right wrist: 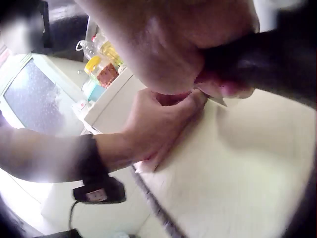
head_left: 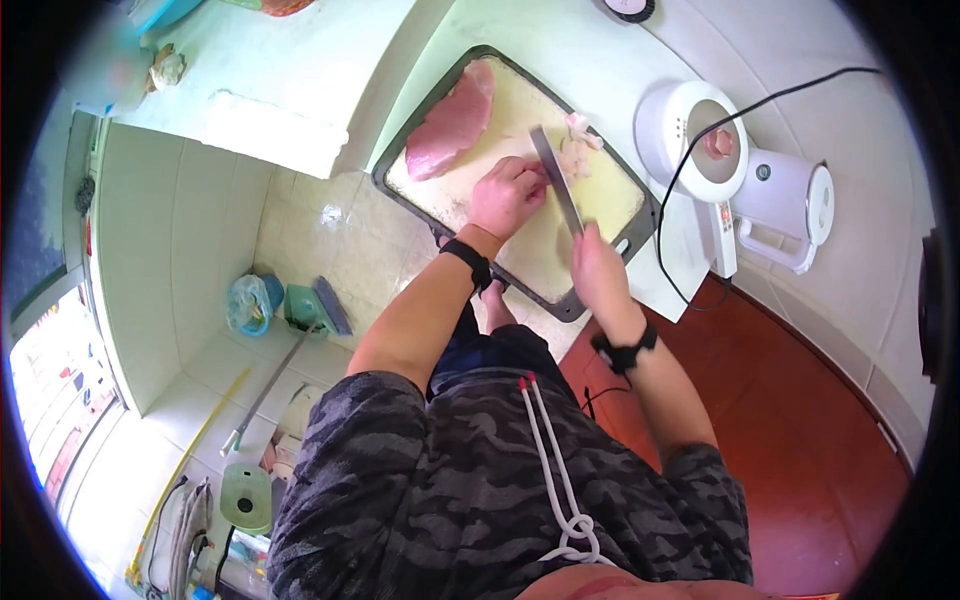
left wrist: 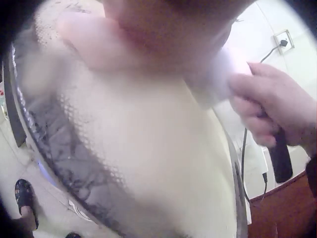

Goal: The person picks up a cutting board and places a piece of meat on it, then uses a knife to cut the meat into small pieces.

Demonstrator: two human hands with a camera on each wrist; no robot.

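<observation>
My right hand (head_left: 600, 270) grips a knife (head_left: 556, 178) by its black handle (left wrist: 282, 156), the blade reaching across the cutting board (head_left: 540, 265). Beside the blade, my left hand (head_left: 508, 195) has its fingers curled over a strip of pink raw meat (right wrist: 152, 161), most of which the hand hides. On the blade's other side lie small cut pieces of pale meat (head_left: 575, 158). A large slab of raw meat (head_left: 452, 122) rests at the board's far left. Both wrists carry black bands, and the left wrist view is partly blurred.
A white round appliance (head_left: 690, 140) and a white kettle (head_left: 785, 205) stand right of the board, with a black cable (head_left: 665, 215) running beside them. A white counter (head_left: 270, 90) is at left. Bottles (right wrist: 101, 54) stand behind my left hand in the right wrist view.
</observation>
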